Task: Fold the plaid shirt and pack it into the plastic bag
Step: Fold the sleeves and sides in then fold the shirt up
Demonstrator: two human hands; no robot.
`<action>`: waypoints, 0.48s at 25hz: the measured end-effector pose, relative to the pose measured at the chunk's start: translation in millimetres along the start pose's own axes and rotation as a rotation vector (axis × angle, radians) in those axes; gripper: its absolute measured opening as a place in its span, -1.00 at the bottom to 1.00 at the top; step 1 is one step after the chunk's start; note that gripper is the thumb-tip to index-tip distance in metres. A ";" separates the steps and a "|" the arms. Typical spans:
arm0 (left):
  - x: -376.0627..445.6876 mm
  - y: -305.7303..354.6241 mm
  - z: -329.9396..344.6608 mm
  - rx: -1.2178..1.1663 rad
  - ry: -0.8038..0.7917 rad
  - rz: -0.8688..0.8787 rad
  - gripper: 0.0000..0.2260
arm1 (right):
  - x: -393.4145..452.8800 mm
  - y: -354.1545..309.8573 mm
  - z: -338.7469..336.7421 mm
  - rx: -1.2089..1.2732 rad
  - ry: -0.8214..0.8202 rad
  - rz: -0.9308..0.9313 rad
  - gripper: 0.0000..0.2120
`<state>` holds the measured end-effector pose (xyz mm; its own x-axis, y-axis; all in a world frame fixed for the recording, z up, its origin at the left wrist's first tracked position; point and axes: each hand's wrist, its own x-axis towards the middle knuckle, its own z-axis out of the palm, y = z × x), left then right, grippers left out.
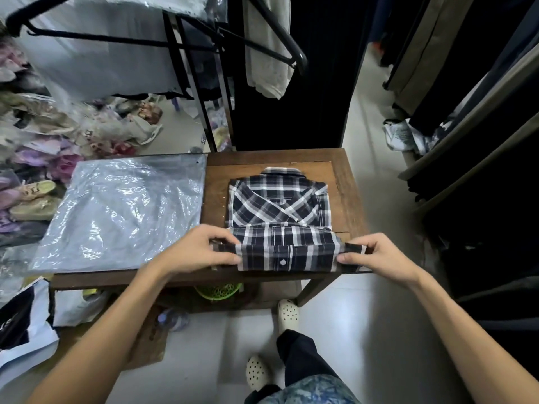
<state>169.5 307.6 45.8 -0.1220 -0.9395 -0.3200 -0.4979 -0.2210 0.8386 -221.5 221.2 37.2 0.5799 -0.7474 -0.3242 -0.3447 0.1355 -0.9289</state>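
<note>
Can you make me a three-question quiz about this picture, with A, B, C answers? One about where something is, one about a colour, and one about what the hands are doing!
1. Where is the plastic bag?
A. Flat on the table, left of the shirt
B. On the floor
C. On top of the shirt

2. What colour is the basket under the table?
A. Red
B. Green
C. Blue

3. What are the two hands doing?
A. Resting at the person's sides
B. Holding the bag open
C. Gripping the ends of the shirt's near fold

Answers:
1. A: the bag lies flat on the table's left part, beside the shirt.
2. B: a green mesh basket shows below the table's front edge.
3. C: the left hand and right hand each pinch one end of the rolled-up bottom part of the shirt.
</note>
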 end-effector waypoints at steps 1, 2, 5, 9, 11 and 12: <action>7.1 7.7 -10.9 -0.039 -0.026 0.004 -0.79 | 7.1 -4.4 -5.4 0.028 0.029 -0.005 -0.92; 15.3 14.6 -20.6 -0.069 -0.038 0.022 -0.75 | 15.9 -8.6 -10.8 0.049 0.059 -0.012 -0.91; 47.8 28.0 -38.8 -0.243 0.023 0.033 -0.70 | 52.8 -16.3 -30.7 0.184 0.162 -0.026 -0.76; 109.0 16.5 -43.5 -0.614 0.221 -0.089 -0.63 | 112.8 -17.3 -48.0 0.319 0.306 0.005 -0.71; 137.4 9.5 -41.9 -0.746 0.266 -0.168 -0.71 | 145.1 -12.5 -52.2 0.320 0.361 0.021 -0.76; 148.9 4.0 -40.8 -0.789 0.272 -0.221 -0.79 | 161.6 -7.1 -54.0 0.313 0.379 0.036 -0.78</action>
<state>184.4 156.2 19.5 0.1676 -0.8612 -0.4798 0.2682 -0.4286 0.8628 -165.2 64.4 1.1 0.2423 -0.9149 -0.3229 -0.0872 0.3110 -0.9464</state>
